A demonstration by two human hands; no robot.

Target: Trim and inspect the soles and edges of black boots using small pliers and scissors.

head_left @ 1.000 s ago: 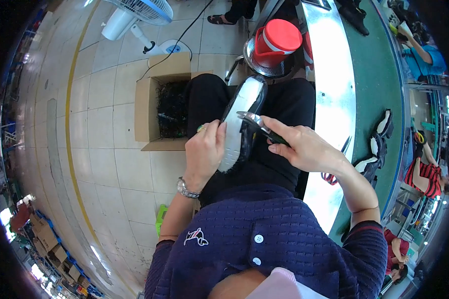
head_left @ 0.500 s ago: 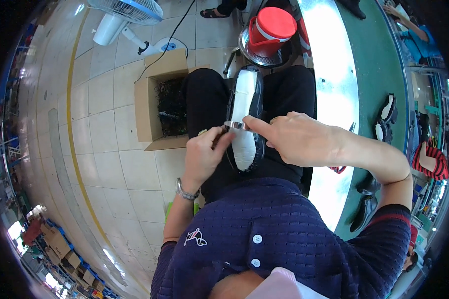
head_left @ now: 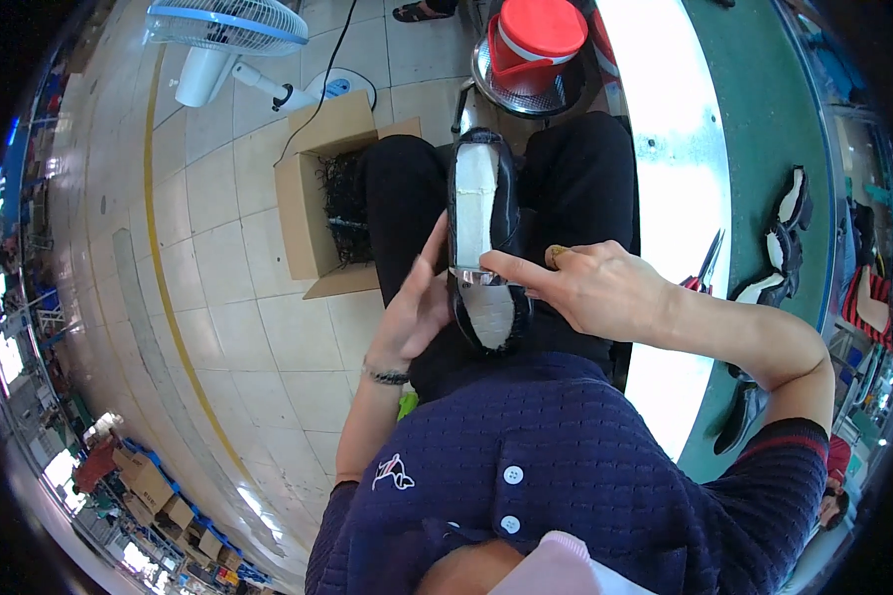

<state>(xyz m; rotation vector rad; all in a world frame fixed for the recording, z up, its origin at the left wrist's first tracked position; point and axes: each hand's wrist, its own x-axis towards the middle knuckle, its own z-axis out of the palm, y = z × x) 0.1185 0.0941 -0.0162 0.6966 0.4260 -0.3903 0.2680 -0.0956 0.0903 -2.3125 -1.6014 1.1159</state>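
Observation:
A black shoe [head_left: 475, 203] lies sole side up across my lap, its underside covered by a white and greyish lining. Across its middle runs a shiny metal band [head_left: 474, 277]; its exact kind I cannot make out. My right hand [head_left: 590, 288] grips the band's right end, index finger stretched onto it and the other fingers curled below. Along the shoe's left side is my left hand [head_left: 415, 309], fingers extended and apart, close beside or touching the shoe's edge.
Left of my legs stands an open cardboard box [head_left: 303, 213] with black scraps. A fan [head_left: 223, 50] and a red bucket [head_left: 541, 45] on a metal stool are ahead. At right, a metal bench edge [head_left: 670, 198] borders a green surface with shoes [head_left: 786, 243] and scissors [head_left: 706, 263].
The metal band sits nearer to me along the shoe. My left hand has let go of the band's left end and its fingers have straightened. My right hand has followed the band.

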